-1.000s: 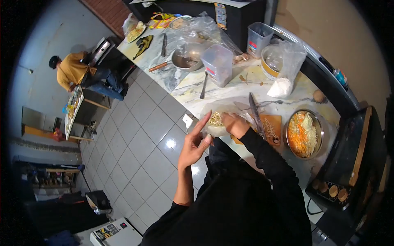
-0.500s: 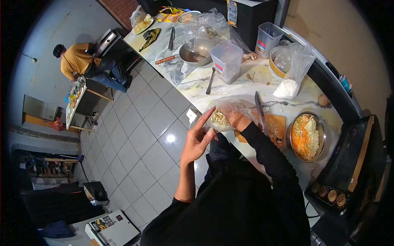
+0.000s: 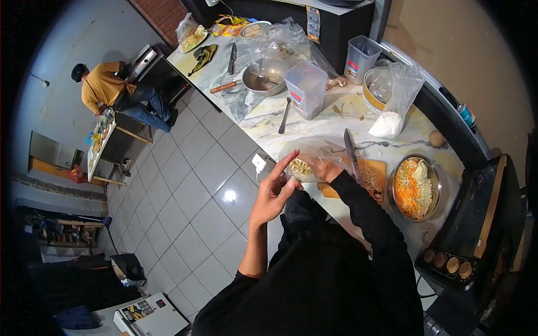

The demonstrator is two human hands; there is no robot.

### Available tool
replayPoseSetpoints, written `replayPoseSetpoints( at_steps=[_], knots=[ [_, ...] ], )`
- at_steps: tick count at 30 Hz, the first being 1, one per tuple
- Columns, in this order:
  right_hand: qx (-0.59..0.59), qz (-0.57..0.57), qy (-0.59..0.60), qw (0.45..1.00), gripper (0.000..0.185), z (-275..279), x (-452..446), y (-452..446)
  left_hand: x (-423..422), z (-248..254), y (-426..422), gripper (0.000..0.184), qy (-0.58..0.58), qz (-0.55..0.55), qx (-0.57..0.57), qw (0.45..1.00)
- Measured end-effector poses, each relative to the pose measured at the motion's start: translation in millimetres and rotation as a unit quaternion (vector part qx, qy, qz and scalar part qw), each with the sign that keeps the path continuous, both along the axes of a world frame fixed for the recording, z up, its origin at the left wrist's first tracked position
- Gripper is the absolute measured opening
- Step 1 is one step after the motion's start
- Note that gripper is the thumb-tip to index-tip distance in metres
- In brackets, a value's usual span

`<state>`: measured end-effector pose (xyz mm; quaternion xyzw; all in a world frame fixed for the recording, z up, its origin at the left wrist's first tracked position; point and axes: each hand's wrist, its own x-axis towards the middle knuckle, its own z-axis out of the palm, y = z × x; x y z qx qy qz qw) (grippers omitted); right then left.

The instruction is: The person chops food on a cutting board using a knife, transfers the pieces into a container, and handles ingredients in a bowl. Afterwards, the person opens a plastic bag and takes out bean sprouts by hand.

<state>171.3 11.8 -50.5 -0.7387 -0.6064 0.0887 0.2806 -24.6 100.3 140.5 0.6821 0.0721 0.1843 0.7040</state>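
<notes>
A clear plastic bag [image 3: 314, 150] of bean sprouts [image 3: 301, 167] is between my hands, over the counter's near edge. My left hand [image 3: 273, 193] holds the bag's left side between thumb and fingers. My right hand [image 3: 326, 170] is at the bag's right side, partly behind the plastic, its fingers hidden. Just right of it, a knife [image 3: 353, 154] lies across a wooden cutting board [image 3: 329, 191] with some loose sprouts [image 3: 371, 180]. Farther right, a steel bowl [image 3: 440, 193] contains shredded carrot [image 3: 412, 187] and pale shredded vegetables [image 3: 424, 199].
Beyond the bag are a fork [image 3: 284, 116], a plastic container [image 3: 306, 92], a pan [image 3: 263, 81] and a bag of white powder [image 3: 388, 123]. A black griddle [image 3: 471, 207] stands at right. A person [image 3: 106, 92] sits by a small table at far left.
The view has shifted slightly. My hands stay at the bag in nearly the same pose, and the sprouts still show in its opening.
</notes>
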Motion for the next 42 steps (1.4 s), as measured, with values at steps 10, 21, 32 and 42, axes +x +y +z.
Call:
replayPoseSetpoints(
  at_steps=[10,21,32,42],
  knots=[
    [-0.132,-0.085,0.205,0.966,0.037,66,10,-12,3,3,-2,0.062,0.004,-0.017,-0.005,1.000],
    [0.004,-0.017,0.432,0.902,0.030,136,12,-8,10,7,-2,0.068,0.003,-0.019,0.003,1.000],
    [0.006,-0.011,0.695,0.719,0.045,130,15,-33,16,0,7,0.059,-0.034,-0.026,-0.004,0.999],
    [0.012,0.022,0.728,0.685,0.041,178,23,-59,23,-2,4,0.062,-0.027,-0.025,0.002,0.999]
  ],
)
